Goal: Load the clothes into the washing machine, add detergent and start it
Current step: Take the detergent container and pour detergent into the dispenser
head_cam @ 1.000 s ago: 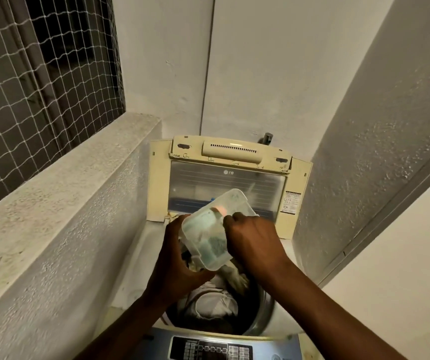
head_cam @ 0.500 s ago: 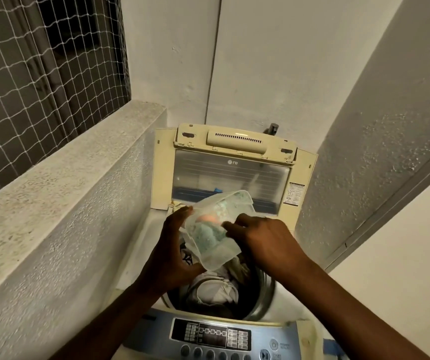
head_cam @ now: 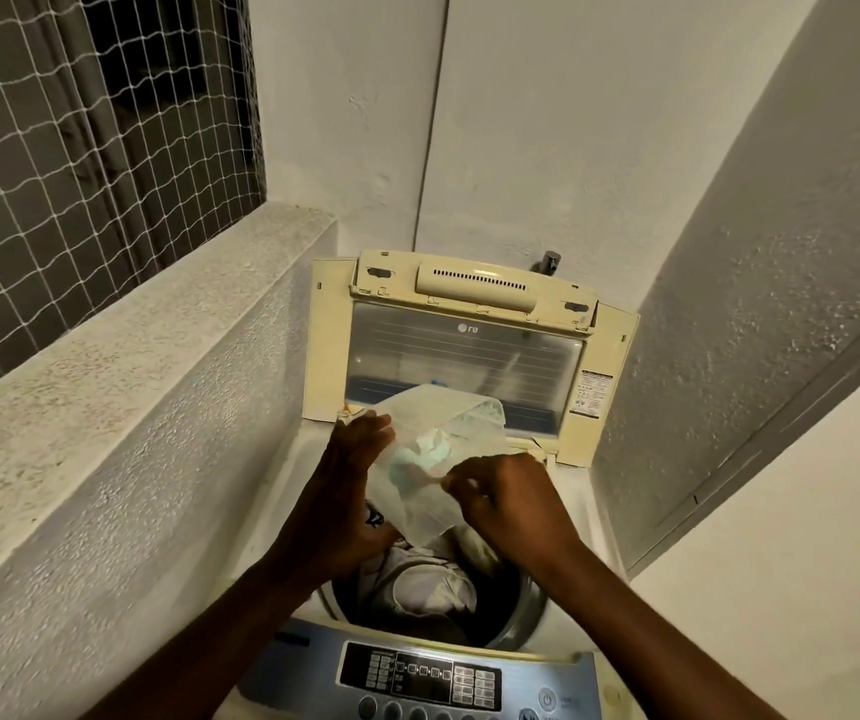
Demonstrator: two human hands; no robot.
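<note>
A top-loading washing machine (head_cam: 308,459) stands with its lid (head_cam: 469,350) raised against the back wall. White and dark clothes (head_cam: 427,584) lie inside the drum. Above the drum I hold a translucent plastic detergent container (head_cam: 427,480), tilted, with pale blue detergent inside. My left hand (head_cam: 349,491) grips its left side. My right hand (head_cam: 500,501) pinches its right edge. The control panel (head_cam: 422,678) with buttons sits at the bottom of the view.
A rough concrete ledge (head_cam: 131,366) runs along the left, with netting (head_cam: 79,148) over a window above it. Textured walls close in on the right. A tap (head_cam: 550,262) pokes out behind the lid.
The container has tipped further and sits a little higher over the drum. My right hand has slid down to its right edge. The camera has tilted down, showing more of the control panel.
</note>
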